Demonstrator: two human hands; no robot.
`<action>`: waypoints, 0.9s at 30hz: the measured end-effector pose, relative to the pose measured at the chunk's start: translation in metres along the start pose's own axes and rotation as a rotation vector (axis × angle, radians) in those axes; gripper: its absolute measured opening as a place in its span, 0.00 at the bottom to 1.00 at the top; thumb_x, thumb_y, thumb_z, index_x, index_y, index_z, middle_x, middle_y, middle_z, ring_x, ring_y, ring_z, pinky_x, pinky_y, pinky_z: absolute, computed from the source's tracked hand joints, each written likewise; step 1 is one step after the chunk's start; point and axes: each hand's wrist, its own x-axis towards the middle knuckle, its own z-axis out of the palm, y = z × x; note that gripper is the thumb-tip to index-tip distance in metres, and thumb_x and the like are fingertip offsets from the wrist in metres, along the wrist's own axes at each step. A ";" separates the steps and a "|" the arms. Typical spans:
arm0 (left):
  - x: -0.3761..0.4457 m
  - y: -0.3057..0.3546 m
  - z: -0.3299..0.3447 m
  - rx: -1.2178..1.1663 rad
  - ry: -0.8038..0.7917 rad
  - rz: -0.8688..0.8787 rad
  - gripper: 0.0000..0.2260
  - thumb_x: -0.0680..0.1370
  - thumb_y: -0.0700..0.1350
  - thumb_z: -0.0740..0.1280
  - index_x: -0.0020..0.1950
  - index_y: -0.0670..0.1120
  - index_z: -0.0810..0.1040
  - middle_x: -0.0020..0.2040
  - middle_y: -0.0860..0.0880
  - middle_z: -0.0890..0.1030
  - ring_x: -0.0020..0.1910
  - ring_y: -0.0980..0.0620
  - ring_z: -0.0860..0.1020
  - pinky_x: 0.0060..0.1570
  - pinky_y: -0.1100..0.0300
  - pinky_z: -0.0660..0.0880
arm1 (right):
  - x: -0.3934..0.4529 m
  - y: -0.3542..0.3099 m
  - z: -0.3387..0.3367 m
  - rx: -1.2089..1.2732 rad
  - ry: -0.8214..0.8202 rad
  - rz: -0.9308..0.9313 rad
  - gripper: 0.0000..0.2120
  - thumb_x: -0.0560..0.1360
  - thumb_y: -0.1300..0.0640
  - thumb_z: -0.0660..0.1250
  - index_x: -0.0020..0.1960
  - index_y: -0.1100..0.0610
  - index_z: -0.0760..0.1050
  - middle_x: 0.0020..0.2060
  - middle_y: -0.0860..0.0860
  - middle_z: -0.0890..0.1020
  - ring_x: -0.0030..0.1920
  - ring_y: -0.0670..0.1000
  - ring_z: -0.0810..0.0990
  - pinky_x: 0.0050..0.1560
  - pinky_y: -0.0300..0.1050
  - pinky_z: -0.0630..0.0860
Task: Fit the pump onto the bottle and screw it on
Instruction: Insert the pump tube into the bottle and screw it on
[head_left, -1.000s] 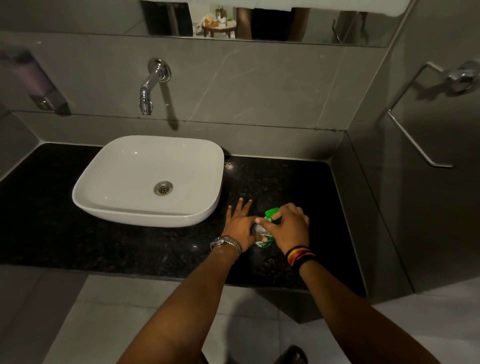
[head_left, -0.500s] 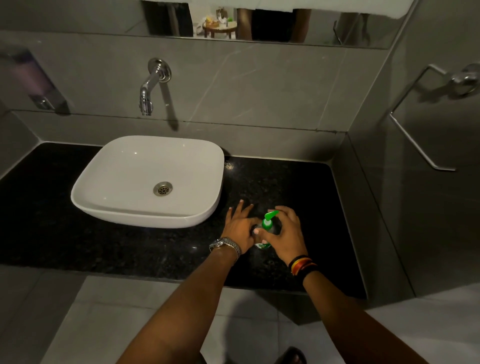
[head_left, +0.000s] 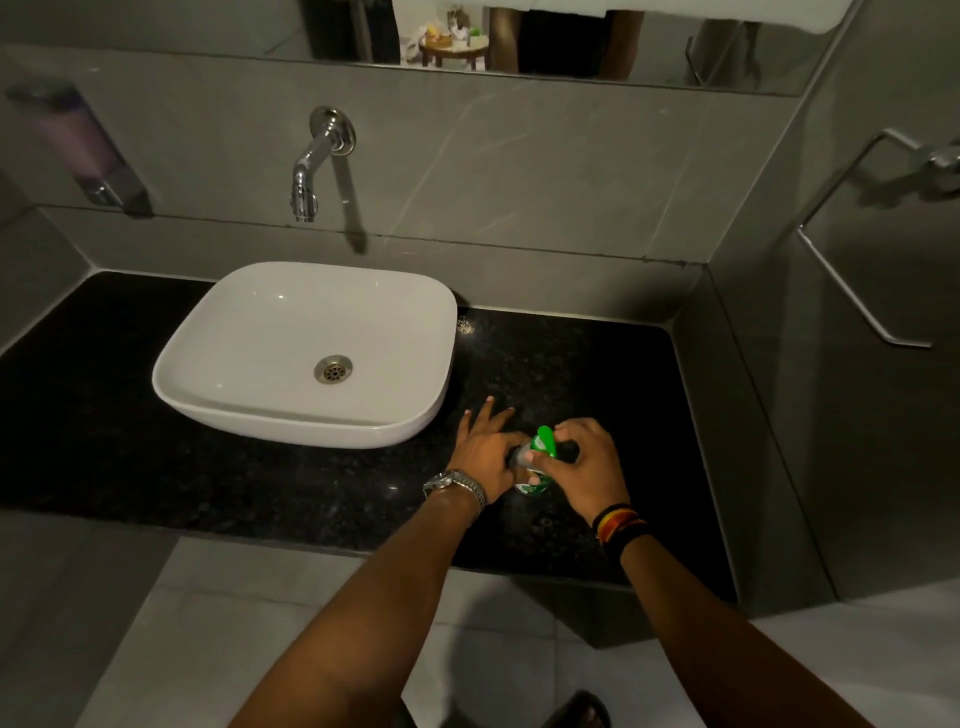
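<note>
Since a moment ago the right hand (head_left: 582, 467) has drawn back off the green plastic pump (head_left: 544, 442), baring its curved spout; thumb and fingertips now pinch it in a narrow grip. Left hand (head_left: 485, 452) clasps the small bottle (head_left: 530, 480), outer fingers splayed, upright on the speckled black stone surface (head_left: 597, 364) just right of the glossy white basin (head_left: 311, 353).

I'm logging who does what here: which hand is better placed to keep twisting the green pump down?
Right. The right hand has its fingers around the green plastic pump on top, while the left hand braces the small clear bottle on the black granite counter.
</note>
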 end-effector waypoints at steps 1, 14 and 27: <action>0.000 0.000 0.000 -0.001 -0.003 -0.003 0.23 0.72 0.59 0.74 0.65 0.55 0.80 0.80 0.47 0.63 0.82 0.42 0.47 0.78 0.39 0.42 | 0.003 -0.002 0.001 -0.031 0.007 0.021 0.20 0.62 0.46 0.82 0.44 0.56 0.78 0.50 0.51 0.78 0.53 0.52 0.78 0.55 0.52 0.78; -0.001 0.003 -0.001 0.026 -0.012 -0.017 0.26 0.72 0.60 0.73 0.68 0.55 0.77 0.79 0.47 0.65 0.82 0.42 0.48 0.78 0.38 0.43 | 0.008 -0.009 -0.001 -0.206 -0.040 -0.054 0.21 0.64 0.38 0.76 0.51 0.49 0.79 0.59 0.46 0.76 0.61 0.51 0.72 0.63 0.52 0.72; -0.001 0.007 -0.004 0.004 -0.013 -0.011 0.22 0.74 0.57 0.72 0.67 0.55 0.79 0.79 0.48 0.65 0.82 0.41 0.48 0.78 0.36 0.45 | 0.001 0.004 -0.001 -0.048 -0.029 -0.099 0.16 0.68 0.48 0.77 0.52 0.54 0.83 0.63 0.48 0.76 0.64 0.51 0.71 0.66 0.53 0.73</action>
